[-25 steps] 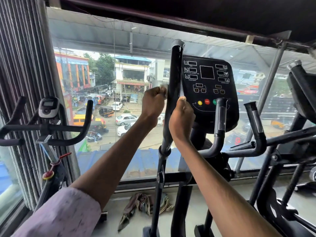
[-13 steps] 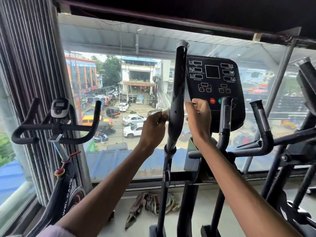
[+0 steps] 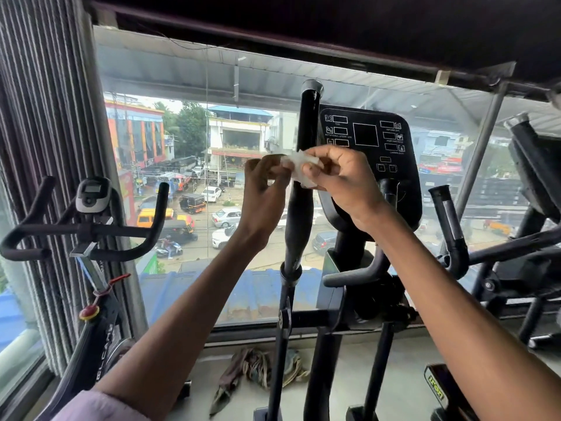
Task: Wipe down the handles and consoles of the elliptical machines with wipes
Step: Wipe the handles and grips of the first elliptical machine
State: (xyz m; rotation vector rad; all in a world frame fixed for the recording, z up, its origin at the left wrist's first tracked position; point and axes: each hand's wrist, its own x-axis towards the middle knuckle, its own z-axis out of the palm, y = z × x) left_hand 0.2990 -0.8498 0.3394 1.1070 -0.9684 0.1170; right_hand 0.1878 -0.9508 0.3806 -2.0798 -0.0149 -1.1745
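While an exercise bike (image 3: 91,235) stands at the far left, a white wipe (image 3: 300,167) is pinched between the left hand (image 3: 264,192) and right hand (image 3: 343,180), held together before the elliptical's tall black handle (image 3: 303,189), left of the console (image 3: 373,138).

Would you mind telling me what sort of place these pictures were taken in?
Most likely a gym on an upper floor. An elliptical machine's console and tall handle stand in front, a spin bike sits to the left, and the large window looks down on a street with cars.
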